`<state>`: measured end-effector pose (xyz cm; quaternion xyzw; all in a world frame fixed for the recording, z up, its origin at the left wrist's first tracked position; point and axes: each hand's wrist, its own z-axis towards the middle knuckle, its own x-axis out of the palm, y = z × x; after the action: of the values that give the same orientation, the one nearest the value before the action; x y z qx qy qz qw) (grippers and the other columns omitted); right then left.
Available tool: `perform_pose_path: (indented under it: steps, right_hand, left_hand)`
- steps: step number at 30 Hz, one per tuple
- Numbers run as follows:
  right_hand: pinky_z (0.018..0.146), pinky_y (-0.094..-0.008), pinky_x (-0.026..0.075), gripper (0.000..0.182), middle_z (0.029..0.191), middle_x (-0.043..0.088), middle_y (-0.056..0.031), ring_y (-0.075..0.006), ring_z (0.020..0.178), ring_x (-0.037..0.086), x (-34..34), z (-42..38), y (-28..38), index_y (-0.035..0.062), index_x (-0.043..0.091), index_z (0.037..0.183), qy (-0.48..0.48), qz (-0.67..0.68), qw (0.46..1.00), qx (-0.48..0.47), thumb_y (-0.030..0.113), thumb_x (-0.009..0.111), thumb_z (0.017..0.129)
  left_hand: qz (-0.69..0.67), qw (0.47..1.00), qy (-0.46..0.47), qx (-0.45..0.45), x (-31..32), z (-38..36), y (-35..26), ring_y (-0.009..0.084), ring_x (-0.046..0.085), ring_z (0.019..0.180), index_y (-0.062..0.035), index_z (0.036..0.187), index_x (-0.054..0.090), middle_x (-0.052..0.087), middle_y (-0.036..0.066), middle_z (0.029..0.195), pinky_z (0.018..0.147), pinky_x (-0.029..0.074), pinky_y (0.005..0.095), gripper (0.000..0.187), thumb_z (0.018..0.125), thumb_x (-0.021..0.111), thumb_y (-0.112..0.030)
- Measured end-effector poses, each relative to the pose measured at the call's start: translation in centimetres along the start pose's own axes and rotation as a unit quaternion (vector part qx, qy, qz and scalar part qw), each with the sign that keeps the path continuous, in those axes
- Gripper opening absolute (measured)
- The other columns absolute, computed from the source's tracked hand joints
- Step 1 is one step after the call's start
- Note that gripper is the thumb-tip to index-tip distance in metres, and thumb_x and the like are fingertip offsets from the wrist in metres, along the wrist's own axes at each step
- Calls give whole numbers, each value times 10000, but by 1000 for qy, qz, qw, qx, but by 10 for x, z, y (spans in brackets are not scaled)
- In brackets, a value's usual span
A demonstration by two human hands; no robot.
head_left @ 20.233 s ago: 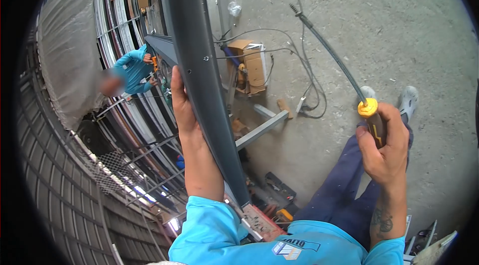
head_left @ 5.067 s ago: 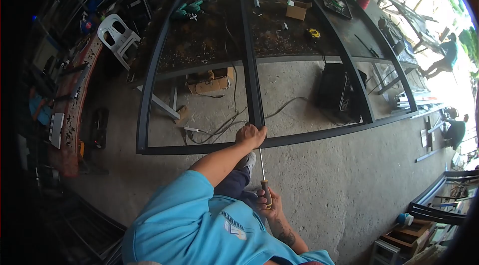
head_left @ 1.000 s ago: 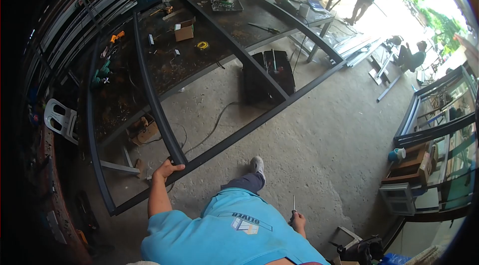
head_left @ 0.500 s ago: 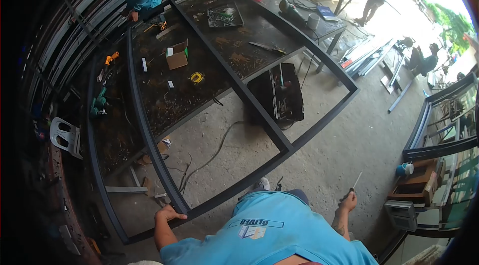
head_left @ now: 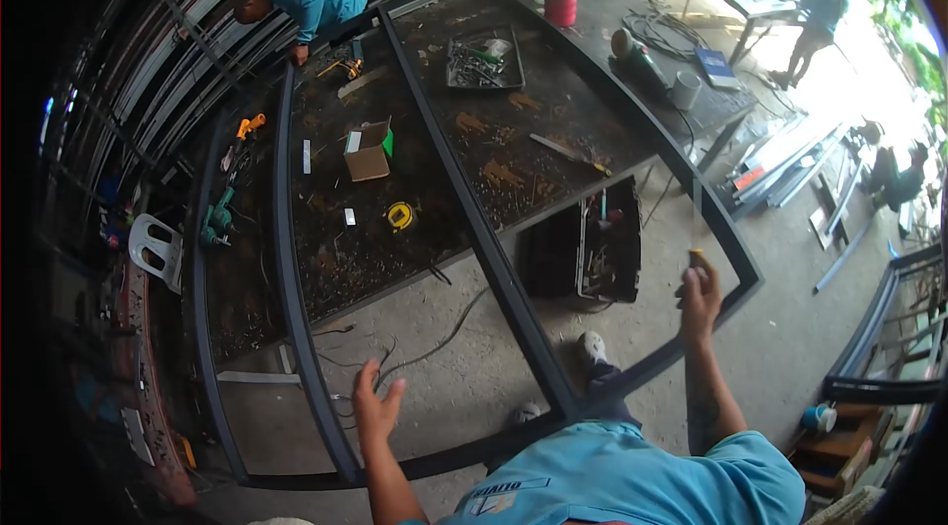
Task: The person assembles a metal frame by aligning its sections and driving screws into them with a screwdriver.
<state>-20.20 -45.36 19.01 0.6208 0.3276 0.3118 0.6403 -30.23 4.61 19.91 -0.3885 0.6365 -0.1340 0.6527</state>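
A large dark metal frame (head_left: pixel 434 120) with crossbars lies over the worktable (head_left: pixel 346 219), its near side close to my body. My left hand (head_left: pixel 378 404) is raised above the frame's near left part, fingers apart, holding nothing. My right hand (head_left: pixel 699 298) is closed around a screwdriver (head_left: pixel 698 257) over the frame's near right part. The screwdriver's yellowish handle end shows above the fist; its blade points up and is faint. Below and beyond that hand, a black toolbox (head_left: pixel 583 246) with tools in it stands on the floor.
On the worktable are a yellow tape measure (head_left: pixel 399 217), a cardboard box (head_left: pixel 367 152), a metal tray of small parts (head_left: pixel 485 59) and a green power drill (head_left: pixel 217 219). A co-worker (head_left: pixel 311 6) leans at the far left end. Metal strips (head_left: pixel 790 164) lie on the floor at right.
My left hand has let go of the frame's near rail and risen. The right hand has swung forward over the frame with the screwdriver. The view has shifted, and the co-worker has bent lower.
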Motion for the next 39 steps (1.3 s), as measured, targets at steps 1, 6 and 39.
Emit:
perform_pose_path:
  steps: [1,6,39]
  right_hand:
    - [541,-197,412,347,814,572,10,-52,640,519,24,21,-14,56,544,1224,88,-26,995,-25,99,620,889]
    - [747,-338,530,428,1026,656,-129,-241,871,667,149,59,-17,40,543,1225,535,-34,833,-136,96,679,823]
    - [817,-379,546,241,1002,685,-171,-293,950,672,551,457,-134,50,718,928,299,-521,745,-290,115,489,888]
  left_hand:
    - [-60,998,35,3,34,12,-25,309,510,1205,-20,1343,452,536,188,1289,981,410,439,683,802,735,-327]
    - [-461,886,27,-45,196,69,-154,258,573,1102,-2,1360,396,585,175,1196,930,451,379,609,938,536,-418]
    - [-155,856,-314,-381,213,-6,-131,119,416,528,-17,978,581,508,32,628,516,382,295,436,997,433,-427]
